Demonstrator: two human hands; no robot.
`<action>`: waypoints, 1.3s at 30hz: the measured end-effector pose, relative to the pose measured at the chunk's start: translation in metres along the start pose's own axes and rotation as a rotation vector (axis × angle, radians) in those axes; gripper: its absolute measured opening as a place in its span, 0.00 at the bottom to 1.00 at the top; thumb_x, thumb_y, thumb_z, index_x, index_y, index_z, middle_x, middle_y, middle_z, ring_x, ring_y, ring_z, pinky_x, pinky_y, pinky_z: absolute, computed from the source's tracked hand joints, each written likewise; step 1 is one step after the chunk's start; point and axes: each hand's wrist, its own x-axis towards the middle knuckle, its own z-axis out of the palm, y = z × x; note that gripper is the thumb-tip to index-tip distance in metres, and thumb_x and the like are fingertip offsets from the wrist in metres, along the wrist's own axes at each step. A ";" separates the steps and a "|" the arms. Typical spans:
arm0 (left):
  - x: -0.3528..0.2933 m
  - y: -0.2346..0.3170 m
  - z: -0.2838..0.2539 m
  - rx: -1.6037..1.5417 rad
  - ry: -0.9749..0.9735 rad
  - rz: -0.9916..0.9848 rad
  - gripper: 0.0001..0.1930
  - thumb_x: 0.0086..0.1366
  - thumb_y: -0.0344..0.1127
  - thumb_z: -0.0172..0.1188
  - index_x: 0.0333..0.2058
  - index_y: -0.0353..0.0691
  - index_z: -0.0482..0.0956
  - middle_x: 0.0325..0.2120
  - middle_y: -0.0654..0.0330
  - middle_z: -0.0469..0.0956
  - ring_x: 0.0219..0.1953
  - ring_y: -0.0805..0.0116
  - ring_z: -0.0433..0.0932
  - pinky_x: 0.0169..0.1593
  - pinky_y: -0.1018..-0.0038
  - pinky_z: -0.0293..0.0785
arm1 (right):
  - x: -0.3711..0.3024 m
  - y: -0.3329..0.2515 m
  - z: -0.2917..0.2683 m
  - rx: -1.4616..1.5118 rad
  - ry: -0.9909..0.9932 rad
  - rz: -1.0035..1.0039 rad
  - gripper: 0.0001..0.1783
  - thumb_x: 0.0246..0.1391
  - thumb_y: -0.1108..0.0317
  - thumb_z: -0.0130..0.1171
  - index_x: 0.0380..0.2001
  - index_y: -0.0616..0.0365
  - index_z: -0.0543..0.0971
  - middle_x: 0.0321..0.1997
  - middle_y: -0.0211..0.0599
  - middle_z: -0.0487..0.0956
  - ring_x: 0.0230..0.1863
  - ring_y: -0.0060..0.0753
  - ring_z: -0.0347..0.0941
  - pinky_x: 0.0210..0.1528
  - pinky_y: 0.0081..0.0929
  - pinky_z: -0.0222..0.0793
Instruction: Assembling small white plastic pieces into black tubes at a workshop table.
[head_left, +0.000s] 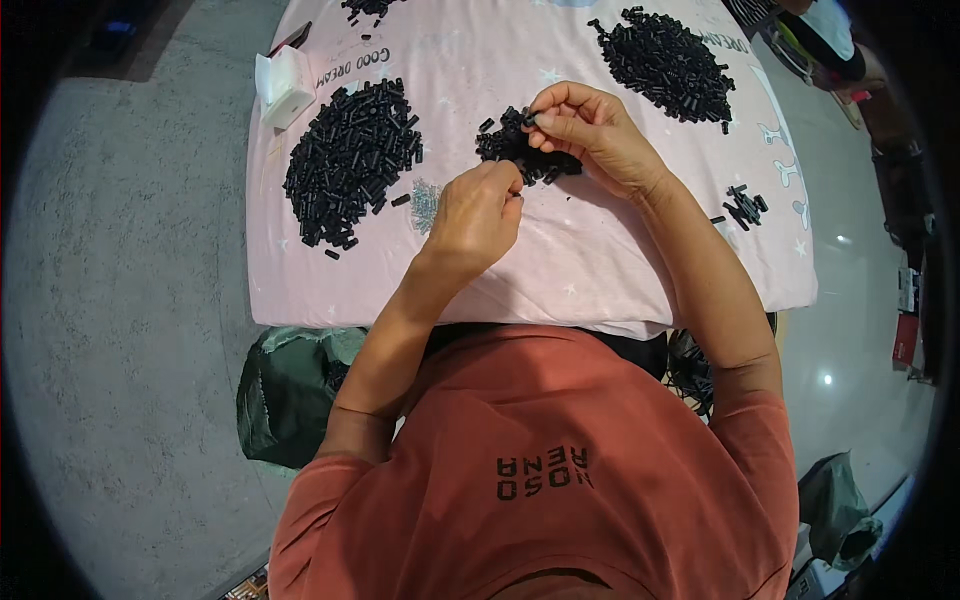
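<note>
My right hand (605,140) is closed in a pinch, with a small black plastic piece (529,118) between thumb and forefinger. Curled shut, my left hand (472,218) sits just nearer to me and to the left; a dark bit shows at its fingertips, too small to make out. Under and between both hands spreads a middle pile of small black parts (494,146), partly hidden by my fingers. Beside my left hand lies a little heap of clear or silvery small pieces (425,205), with one loose black tube (401,200) next to it.
A pink patterned cloth (620,270) covers the table. Large piles of black tubes lie at left (350,160) and far right (668,68); a small group (745,207) is at right. A tissue pack (286,88) stands at the left edge. Another person (835,45) is at far right.
</note>
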 end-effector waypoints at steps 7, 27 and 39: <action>-0.001 0.002 -0.021 -0.254 0.088 -0.001 0.07 0.59 0.23 0.59 0.36 0.32 0.80 0.27 0.53 0.77 0.27 0.66 0.76 0.34 0.74 0.72 | -0.001 0.003 0.001 -0.004 -0.020 0.011 0.09 0.59 0.72 0.61 0.42 0.62 0.78 0.33 0.35 0.82 0.33 0.19 0.79 0.40 0.14 0.77; 0.001 0.014 -0.024 -0.885 0.231 -0.193 0.08 0.61 0.18 0.60 0.40 0.28 0.77 0.33 0.61 0.79 0.34 0.81 0.75 0.38 0.85 0.73 | -0.003 0.002 0.007 0.016 -0.131 0.047 0.08 0.61 0.74 0.58 0.43 0.62 0.77 0.33 0.33 0.81 0.34 0.19 0.78 0.40 0.14 0.76; 0.001 0.013 -0.020 -0.912 0.246 -0.209 0.05 0.63 0.20 0.61 0.38 0.30 0.78 0.32 0.59 0.81 0.33 0.80 0.77 0.37 0.84 0.73 | -0.005 0.001 0.011 0.007 -0.145 0.029 0.08 0.61 0.73 0.59 0.42 0.63 0.78 0.33 0.34 0.82 0.33 0.18 0.79 0.40 0.15 0.77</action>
